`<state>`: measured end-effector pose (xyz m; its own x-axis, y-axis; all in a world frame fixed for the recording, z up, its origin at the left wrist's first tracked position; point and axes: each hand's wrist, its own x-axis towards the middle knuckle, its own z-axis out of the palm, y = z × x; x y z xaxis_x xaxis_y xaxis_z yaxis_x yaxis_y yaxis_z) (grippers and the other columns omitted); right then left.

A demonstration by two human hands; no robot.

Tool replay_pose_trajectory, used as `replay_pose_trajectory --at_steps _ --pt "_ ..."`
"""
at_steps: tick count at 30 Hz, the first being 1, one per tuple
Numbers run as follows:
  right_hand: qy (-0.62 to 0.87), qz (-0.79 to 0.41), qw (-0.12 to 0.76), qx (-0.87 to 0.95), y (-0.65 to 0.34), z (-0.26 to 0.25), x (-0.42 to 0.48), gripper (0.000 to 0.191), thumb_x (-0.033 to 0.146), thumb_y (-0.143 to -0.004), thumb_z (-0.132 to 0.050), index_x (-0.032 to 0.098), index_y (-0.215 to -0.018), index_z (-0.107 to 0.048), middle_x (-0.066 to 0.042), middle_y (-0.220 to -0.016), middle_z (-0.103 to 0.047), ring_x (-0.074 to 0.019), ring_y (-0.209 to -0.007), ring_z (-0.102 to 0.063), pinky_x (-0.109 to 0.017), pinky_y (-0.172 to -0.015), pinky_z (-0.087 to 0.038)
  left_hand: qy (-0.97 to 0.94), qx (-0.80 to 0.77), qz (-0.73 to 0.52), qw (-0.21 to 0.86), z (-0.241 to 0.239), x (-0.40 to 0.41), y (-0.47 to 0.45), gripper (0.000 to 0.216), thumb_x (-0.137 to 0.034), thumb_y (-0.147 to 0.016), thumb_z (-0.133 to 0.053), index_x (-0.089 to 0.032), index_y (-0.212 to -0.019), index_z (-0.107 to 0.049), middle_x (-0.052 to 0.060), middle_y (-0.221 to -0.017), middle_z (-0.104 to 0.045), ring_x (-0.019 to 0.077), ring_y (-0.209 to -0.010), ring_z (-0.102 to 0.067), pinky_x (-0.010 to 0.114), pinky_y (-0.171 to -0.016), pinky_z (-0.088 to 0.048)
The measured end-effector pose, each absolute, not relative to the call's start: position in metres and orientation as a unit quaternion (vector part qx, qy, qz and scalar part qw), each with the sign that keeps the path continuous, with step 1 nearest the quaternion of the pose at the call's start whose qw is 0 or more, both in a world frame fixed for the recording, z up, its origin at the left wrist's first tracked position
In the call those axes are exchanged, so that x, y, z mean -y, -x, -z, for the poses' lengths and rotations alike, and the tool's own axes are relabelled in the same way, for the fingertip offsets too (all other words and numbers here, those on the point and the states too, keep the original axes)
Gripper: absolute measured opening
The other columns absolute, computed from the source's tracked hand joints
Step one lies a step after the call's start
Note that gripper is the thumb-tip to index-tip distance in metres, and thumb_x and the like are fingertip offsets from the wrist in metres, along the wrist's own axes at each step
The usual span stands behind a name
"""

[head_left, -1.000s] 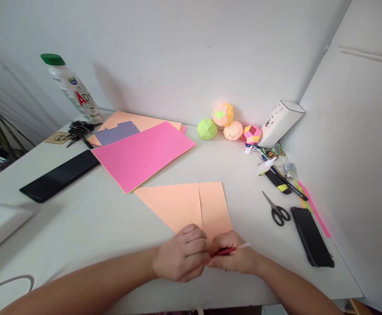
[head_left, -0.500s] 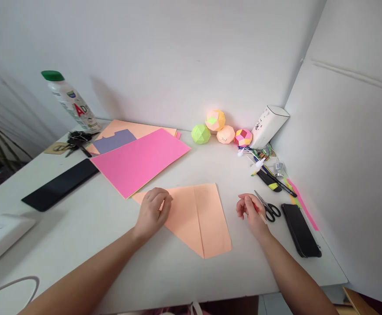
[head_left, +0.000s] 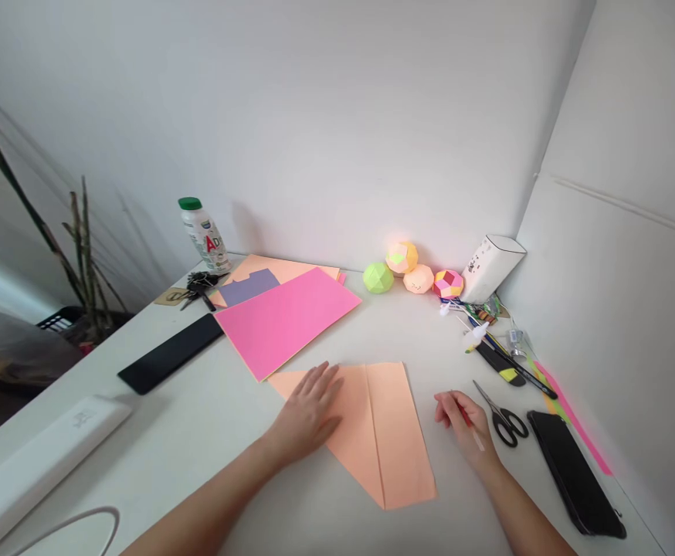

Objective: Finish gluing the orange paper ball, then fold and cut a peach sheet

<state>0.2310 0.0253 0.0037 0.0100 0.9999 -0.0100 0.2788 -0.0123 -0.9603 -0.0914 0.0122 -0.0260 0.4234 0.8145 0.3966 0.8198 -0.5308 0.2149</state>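
Note:
A peach sheet of paper (head_left: 398, 432) with a crease running down it lies on the white table. My left hand (head_left: 308, 409) rests flat over its left part, fingers stretched out and covering some of the sheet. Right of the paper, my right hand (head_left: 465, 425) is closed around a slim red and white pen-like tool (head_left: 477, 441), mostly hidden by the fingers. Black-handled scissors (head_left: 505, 423) lie just beyond that hand.
A pink sheet (head_left: 288, 320) overlaps other papers at the back. Paper balls (head_left: 378, 278) sit by the wall. A box cutter (head_left: 500, 364), a phone (head_left: 574, 471) and pink strips line the right side. Left are a bottle (head_left: 205, 235), a black slab (head_left: 171, 354) and a white device (head_left: 48, 455).
My left hand has gone from curled to flat on the peach paper. The whole view has shifted, so things appear lower and farther right. My right hand still grips the pen-like tool.

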Motion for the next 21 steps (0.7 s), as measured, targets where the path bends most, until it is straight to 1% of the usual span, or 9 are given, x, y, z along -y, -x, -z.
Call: replay_pose_trajectory --at_steps 2,5,7,15,21 --pt "0.576 -0.421 0.411 0.567 -0.2321 -0.0037 -0.0271 0.038 0.052 -0.088 -0.052 0.017 -0.076 -0.061 -0.003 -0.065 -0.058 -0.0147 -0.058 -0.047 -0.029 -0.057 -0.042 0.861 0.473 0.19 0.002 0.0321 -0.0084 0.0855 0.043 -0.03 -0.089 -0.047 -0.013 -0.129 -0.051 0.016 -0.144 -0.045 0.034 -0.135 -0.038 0.053 -0.106 -0.04" --pt "0.576 -0.414 0.409 0.574 -0.2323 -0.0031 -0.0291 0.036 0.053 -0.087 -0.055 0.017 -0.085 -0.063 -0.003 -0.069 -0.059 -0.0142 -0.056 -0.048 -0.029 -0.055 -0.042 0.862 0.476 0.172 -0.005 0.0349 -0.006 0.0821 0.043 -0.03 -0.09 -0.046 -0.013 -0.13 -0.05 0.015 -0.145 -0.044 0.0332 -0.135 -0.038 0.051 -0.108 -0.039" --pt "0.575 -0.414 0.405 0.578 -0.2322 -0.0019 -0.0299 0.037 0.053 -0.086 -0.057 0.017 -0.091 -0.063 -0.003 -0.07 -0.061 -0.0139 -0.056 -0.048 -0.028 -0.054 -0.042 0.861 0.477 0.178 -0.008 0.0337 -0.0062 0.0825 0.043 -0.03 -0.09 -0.047 -0.014 -0.129 -0.051 0.015 -0.144 -0.045 0.0331 -0.134 -0.039 0.051 -0.107 -0.04" --pt "0.584 -0.424 0.371 0.584 -0.2348 0.0015 -0.0326 0.04 0.055 -0.086 -0.055 0.016 -0.089 -0.063 -0.003 -0.069 -0.061 -0.0141 -0.056 -0.049 -0.029 -0.055 -0.043 0.856 0.474 0.205 -0.012 0.0275 -0.0069 0.0831 0.038 -0.03 -0.086 -0.053 -0.016 -0.121 -0.055 0.015 -0.138 -0.051 0.0342 -0.129 -0.046 0.051 -0.101 -0.046" --pt "0.586 -0.429 0.36 0.586 -0.2331 -0.0026 -0.0328 0.043 0.059 -0.083 -0.056 0.017 -0.087 -0.063 -0.002 -0.066 -0.059 -0.0134 -0.055 -0.048 -0.028 -0.055 -0.042 0.852 0.473 0.224 -0.018 0.0315 -0.006 0.0836 0.036 -0.029 -0.087 -0.052 -0.018 -0.12 -0.055 0.014 -0.138 -0.051 0.0337 -0.13 -0.044 0.052 -0.101 -0.045"
